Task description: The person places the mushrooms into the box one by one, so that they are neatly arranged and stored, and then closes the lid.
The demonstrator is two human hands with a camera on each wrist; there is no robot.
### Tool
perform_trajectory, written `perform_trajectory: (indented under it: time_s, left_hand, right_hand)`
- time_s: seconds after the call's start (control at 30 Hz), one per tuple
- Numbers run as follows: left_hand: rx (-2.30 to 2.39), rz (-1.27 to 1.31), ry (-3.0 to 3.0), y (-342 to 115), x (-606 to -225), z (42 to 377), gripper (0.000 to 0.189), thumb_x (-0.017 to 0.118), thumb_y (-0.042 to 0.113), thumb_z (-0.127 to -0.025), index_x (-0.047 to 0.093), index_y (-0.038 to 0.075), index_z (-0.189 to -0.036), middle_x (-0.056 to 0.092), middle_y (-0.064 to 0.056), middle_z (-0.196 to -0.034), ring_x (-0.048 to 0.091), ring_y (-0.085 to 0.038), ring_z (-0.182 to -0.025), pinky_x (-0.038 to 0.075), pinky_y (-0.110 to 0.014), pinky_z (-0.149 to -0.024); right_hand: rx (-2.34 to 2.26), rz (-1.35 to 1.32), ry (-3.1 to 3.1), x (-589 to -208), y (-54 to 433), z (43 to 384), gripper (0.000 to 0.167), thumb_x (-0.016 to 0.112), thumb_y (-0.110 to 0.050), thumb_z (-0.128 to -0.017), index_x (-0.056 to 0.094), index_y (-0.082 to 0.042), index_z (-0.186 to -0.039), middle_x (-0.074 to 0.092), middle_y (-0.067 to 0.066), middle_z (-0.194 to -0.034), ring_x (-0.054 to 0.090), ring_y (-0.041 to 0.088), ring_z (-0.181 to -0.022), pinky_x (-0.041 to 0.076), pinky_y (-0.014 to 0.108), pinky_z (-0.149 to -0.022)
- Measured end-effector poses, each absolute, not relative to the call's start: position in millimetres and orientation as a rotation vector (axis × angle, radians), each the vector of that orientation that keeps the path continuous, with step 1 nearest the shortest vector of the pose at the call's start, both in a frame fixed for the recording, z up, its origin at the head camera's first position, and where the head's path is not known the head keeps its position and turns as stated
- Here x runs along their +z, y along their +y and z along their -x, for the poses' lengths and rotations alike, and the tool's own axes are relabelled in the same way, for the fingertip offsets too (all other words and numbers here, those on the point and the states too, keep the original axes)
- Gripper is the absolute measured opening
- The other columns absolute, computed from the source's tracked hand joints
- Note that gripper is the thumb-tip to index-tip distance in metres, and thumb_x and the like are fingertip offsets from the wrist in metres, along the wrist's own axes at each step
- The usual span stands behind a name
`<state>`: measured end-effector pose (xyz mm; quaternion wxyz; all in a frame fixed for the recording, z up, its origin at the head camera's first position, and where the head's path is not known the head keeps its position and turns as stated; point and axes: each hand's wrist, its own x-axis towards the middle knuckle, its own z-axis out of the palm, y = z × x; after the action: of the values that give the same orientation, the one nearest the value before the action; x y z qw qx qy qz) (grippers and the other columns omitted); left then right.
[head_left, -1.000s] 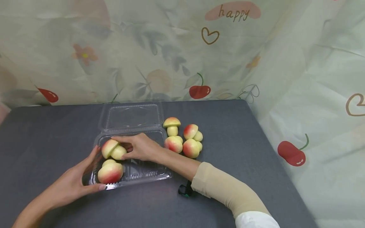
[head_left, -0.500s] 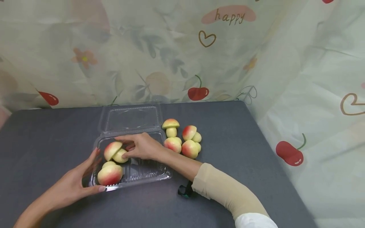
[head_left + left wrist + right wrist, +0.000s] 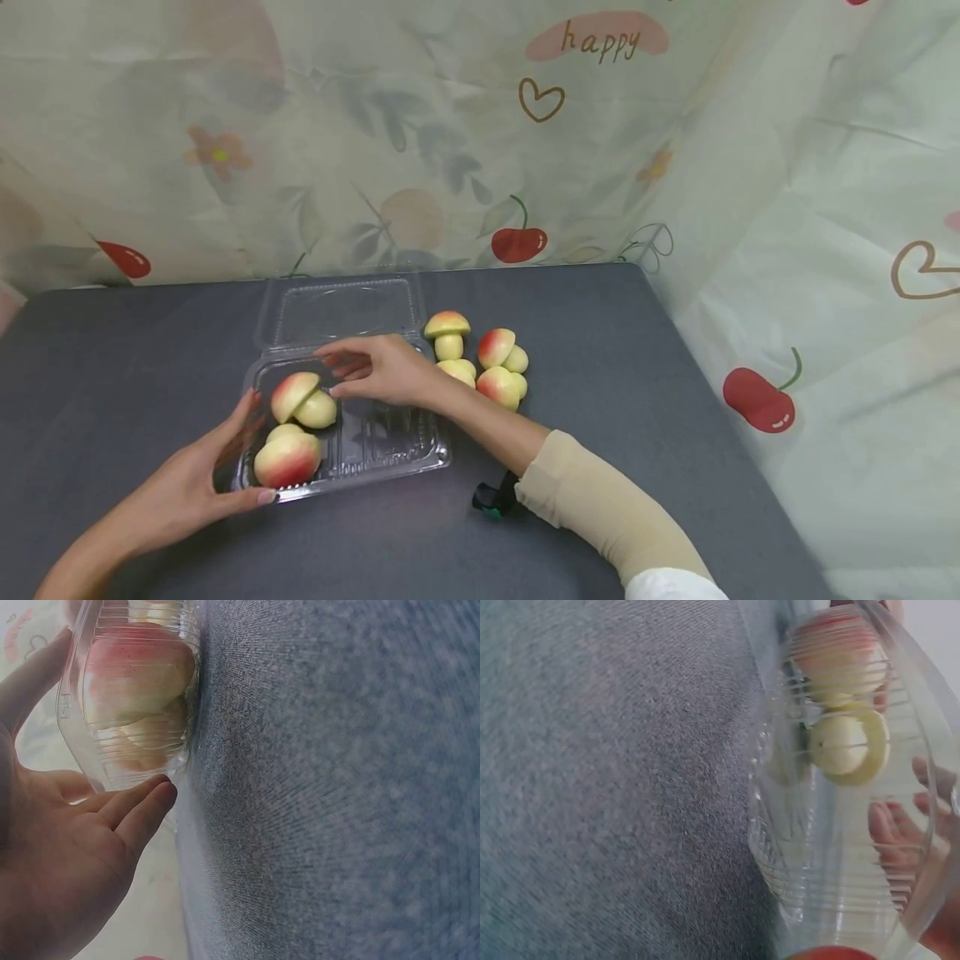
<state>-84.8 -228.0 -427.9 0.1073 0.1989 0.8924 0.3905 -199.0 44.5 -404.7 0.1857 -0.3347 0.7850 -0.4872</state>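
Pressing on a clear plastic box (image 3: 367,446) is the left hand (image 3: 176,487) — thumb on the near rim, fingers out straight against the left end. The right hand (image 3: 386,371) hangs over the box, empty, fingers loosely bent. Two mushrooms sit in the left part of the box, one near (image 3: 287,460), one far (image 3: 303,400): smooth, yellow, red-blushed domed caps, stubby rounded stems. Four more (image 3: 497,387) are bunched on the dark grey table (image 3: 585,400) to the right. Lid's (image 3: 345,308) open, folded back to the far side.

Readable writing: "happy" on the pale backdrop (image 3: 330,150), above a brown heart (image 3: 541,101). Left wrist cam catches a tiny mark (image 3: 65,706) on the box — too small to read. Wrist views also give the table's grainy texture, and the right one shows the far mushroom's stem end-on with a dark dot, the right fingers well apart from it.
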Motion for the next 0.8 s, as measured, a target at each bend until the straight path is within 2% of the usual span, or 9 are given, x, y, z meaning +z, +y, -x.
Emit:
perform_trajectory:
  time_s: [0.2, 0.4, 0.47, 0.6, 0.8]
  left_hand:
    - [1.135, -0.584, 2.640, -229.4, -429.2, 84.5, 0.119, 0.083, 0.041, -0.079, 0.000, 0.013, -0.160, 0.022, -0.018, -0.162, 0.044, -0.044, -0.132, 0.029, 0.000, -0.091]
    - [1.142, -0.595, 2.660, -229.7, -431.1, 83.1, 0.119, 0.084, 0.040, -0.078, 0.002, 0.014, -0.161, 0.024, -0.018, -0.161, 0.043, -0.019, -0.135, 0.028, 0.000, -0.091]
    - [1.131, -0.589, 2.663, -229.2, -430.6, 83.6, 0.119, 0.084, 0.041, -0.078, 0.002, 0.014, -0.161, 0.024, -0.018, -0.162, 0.044, -0.022, -0.135, 0.028, 0.000, -0.091]
    - [1.108, -0.561, 2.639, -228.6, -428.0, 85.5, 0.121, 0.083, 0.045, -0.078, 0.000, 0.014, -0.160, 0.022, -0.018, -0.162, 0.044, -0.042, -0.133, 0.028, 0.000, -0.090]
    - [1.097, -0.547, 2.628, -228.6, -428.1, 86.2, 0.122, 0.082, 0.046, -0.078, -0.003, 0.015, -0.160, 0.020, -0.018, -0.163, 0.043, -0.045, -0.133, 0.029, -0.001, -0.090]
  right_hand:
    - [-1.452, 1.010, 2.162, -402.9, 54.3, 202.7, 0.048, 0.074, -0.007, -0.090, 0.060, -0.004, -0.135, 0.066, 0.015, -0.126, 0.067, 0.023, -0.111, 0.051, 0.021, -0.088]
    - [-1.527, 1.014, 2.136, -397.6, 68.0, 203.2, 0.046, 0.073, -0.007, -0.090, 0.061, -0.005, -0.135, 0.065, 0.012, -0.129, 0.065, 0.022, -0.114, 0.052, 0.026, -0.090]
    - [-1.546, 1.009, 2.137, -396.5, 73.8, 202.6, 0.046, 0.073, -0.007, -0.090, 0.061, -0.004, -0.134, 0.065, 0.011, -0.129, 0.065, 0.022, -0.114, 0.052, 0.027, -0.091]
    - [-1.607, 1.039, 2.137, -397.1, 84.3, 201.5, 0.043, 0.071, -0.005, -0.091, 0.061, -0.003, -0.133, 0.065, 0.012, -0.127, 0.064, 0.028, -0.114, 0.052, 0.030, -0.091]
    - [-1.656, 1.110, 2.167, -395.2, 100.3, 203.3, 0.040, 0.071, -0.004, -0.091, 0.063, -0.002, -0.130, 0.066, 0.013, -0.125, 0.066, 0.024, -0.110, 0.051, 0.033, -0.093]
